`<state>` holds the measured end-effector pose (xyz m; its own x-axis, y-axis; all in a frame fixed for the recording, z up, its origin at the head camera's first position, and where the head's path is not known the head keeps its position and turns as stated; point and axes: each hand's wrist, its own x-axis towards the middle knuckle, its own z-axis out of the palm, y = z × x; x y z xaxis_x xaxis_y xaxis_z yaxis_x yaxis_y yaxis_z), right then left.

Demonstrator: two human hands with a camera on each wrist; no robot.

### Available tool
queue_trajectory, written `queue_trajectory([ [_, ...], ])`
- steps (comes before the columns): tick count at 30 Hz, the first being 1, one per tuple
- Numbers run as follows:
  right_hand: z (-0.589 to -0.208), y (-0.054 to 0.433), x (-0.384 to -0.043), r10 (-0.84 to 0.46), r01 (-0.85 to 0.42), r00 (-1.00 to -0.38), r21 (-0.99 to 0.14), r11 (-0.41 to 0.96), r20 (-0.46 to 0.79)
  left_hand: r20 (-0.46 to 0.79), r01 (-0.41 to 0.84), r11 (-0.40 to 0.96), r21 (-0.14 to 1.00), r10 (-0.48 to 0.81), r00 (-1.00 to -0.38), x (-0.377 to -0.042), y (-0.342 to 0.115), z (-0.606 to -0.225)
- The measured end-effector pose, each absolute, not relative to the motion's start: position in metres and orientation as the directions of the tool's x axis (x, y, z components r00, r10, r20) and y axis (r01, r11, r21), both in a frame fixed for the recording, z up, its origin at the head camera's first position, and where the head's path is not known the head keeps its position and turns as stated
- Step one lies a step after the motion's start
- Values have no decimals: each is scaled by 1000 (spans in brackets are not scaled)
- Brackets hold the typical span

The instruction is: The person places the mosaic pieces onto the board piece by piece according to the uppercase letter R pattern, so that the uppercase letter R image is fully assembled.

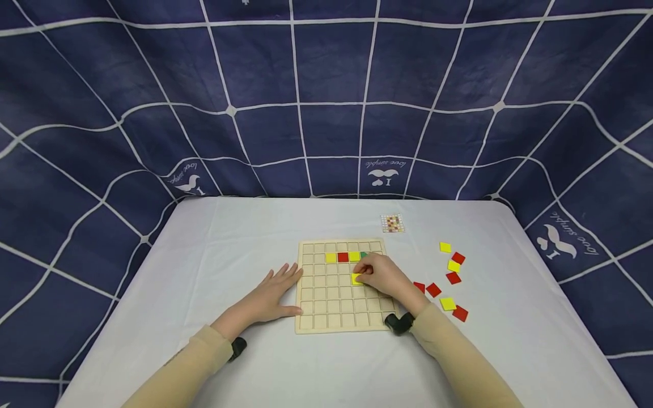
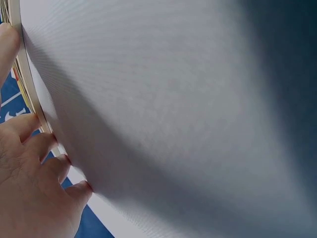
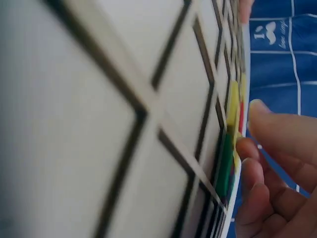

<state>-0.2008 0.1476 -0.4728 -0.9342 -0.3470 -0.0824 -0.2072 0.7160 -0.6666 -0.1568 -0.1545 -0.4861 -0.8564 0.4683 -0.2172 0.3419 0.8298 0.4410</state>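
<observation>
A pale wooden grid board lies on the white table. One of its upper rows holds yellow, red and yellow tiles, then a green tile that my right hand partly covers in the head view. My right hand is over the board, pinching a yellow tile just nearer me than that row. Part of this tile is hidden under the fingers. Spread along the board's left edge, my left hand touches it with fingertips and thumb; the left wrist view shows the fingers against the board's side.
Loose red tiles and yellow tiles are scattered right of the board. A small card with a coloured grid pattern lies beyond the board's far edge. A dark blue checked cloth hangs around the table.
</observation>
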Motion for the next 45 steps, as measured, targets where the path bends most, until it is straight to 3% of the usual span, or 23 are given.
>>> queue_trajectory([
  [7,-461,176,-201,-293,-124,-950,-732,670,-107,-193,353,820,451,476,-858,-157,-156,-488],
  [16,-462,231,-194,-225,-71,-965,-687,723,-136,-190,347,824,447,467,-864,-153,-156,-490],
  [22,-469,253,-182,-171,22,-960,-671,741,-220,-183,346,823,450,464,-867,-149,-156,-493],
  [28,-474,265,-173,-153,71,-946,-643,762,-286,-170,354,816,457,471,-866,-149,-156,-492],
  [45,-474,265,-167,-152,78,-938,-618,783,-311,-164,361,810,462,478,-863,-149,-157,-492],
])
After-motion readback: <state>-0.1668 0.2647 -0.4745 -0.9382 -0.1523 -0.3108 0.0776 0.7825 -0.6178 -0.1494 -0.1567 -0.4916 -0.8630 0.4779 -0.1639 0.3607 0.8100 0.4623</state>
